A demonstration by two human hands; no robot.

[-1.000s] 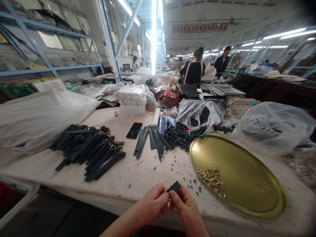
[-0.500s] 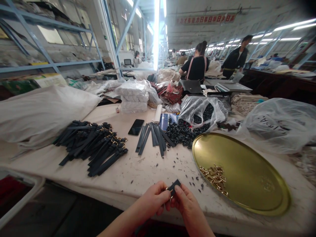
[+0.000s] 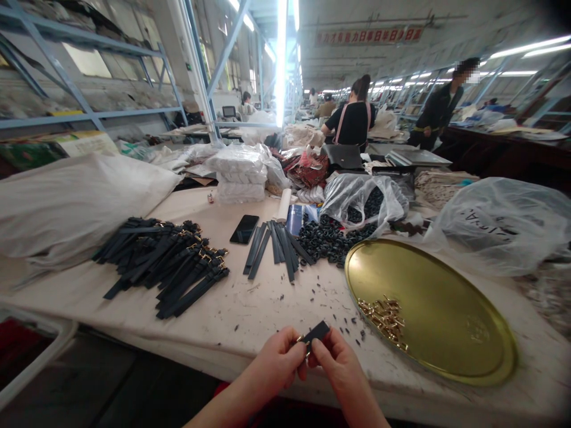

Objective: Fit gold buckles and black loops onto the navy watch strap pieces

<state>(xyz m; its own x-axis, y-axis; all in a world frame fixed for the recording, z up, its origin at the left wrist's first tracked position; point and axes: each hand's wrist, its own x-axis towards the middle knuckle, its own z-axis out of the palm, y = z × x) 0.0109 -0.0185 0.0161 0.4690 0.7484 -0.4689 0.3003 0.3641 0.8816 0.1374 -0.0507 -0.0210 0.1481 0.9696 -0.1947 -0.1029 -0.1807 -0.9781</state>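
Near the table's front edge, my left hand (image 3: 285,355) and my right hand (image 3: 333,355) meet around one short black strap (image 3: 317,333). My left fingers pinch its lower end, where a small gold buckle (image 3: 304,341) shows partly. The right thumb presses on the strap's face, with the fingers behind it. Much of the buckle is hidden by my fingers. To the right, a gold oval tray (image 3: 446,309) holds a heap of small gold buckles (image 3: 384,320). Loose black straps (image 3: 281,249) lie beyond my hands, beside a pile of black loops (image 3: 328,238).
A heap of black straps with gold buckles (image 3: 165,261) lies at left. A phone (image 3: 244,229), a blue packet (image 3: 300,219) and a clear bag of black loops (image 3: 363,202) sit farther back. Small black scraps dot the cloth. Two people (image 3: 354,122) are beyond the table.
My right fingers have shifted on the strap, the thumb now lower, and more of the strap's upper end shows. The standing person at the right has moved farther right.
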